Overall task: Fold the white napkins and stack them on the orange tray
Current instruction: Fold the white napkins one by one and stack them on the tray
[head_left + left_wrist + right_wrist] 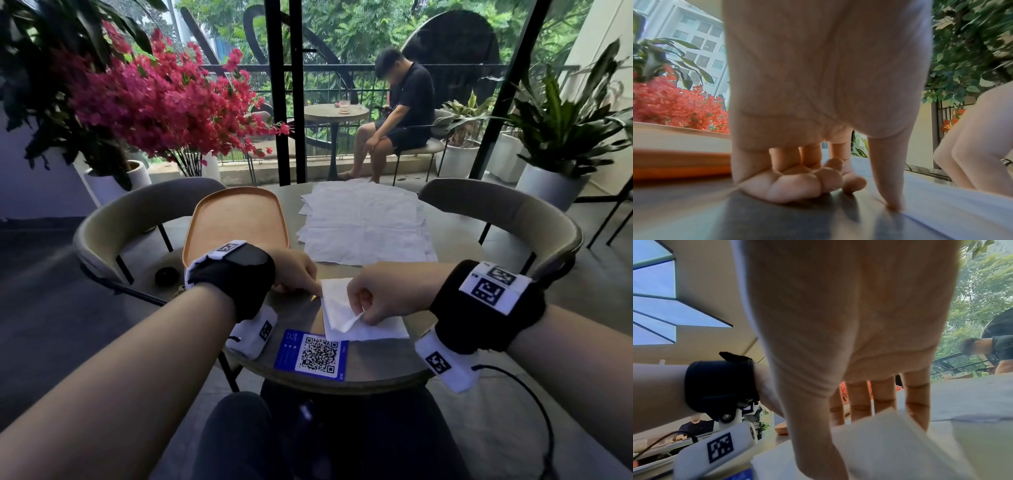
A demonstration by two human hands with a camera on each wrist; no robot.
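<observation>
An orange tray [236,222] lies empty at the table's left, its rim [680,164] close beside my left hand. To its right is a pile of unfolded white napkins [363,222]. One white napkin [373,330] lies near the front edge. My left hand [294,274] has its fingers curled under, and one outstretched digit [894,203] presses the napkin's left edge [962,211]. My right hand [373,301] pinches a lifted flap [890,443] of that napkin, raised off the rest of the sheet.
A blue QR card [313,354] sits at the round table's [455,240] near edge. A small dark object [166,275] lies left of the tray. Curved chairs [113,222] [513,212] flank the table. A person [400,113] sits beyond the glass.
</observation>
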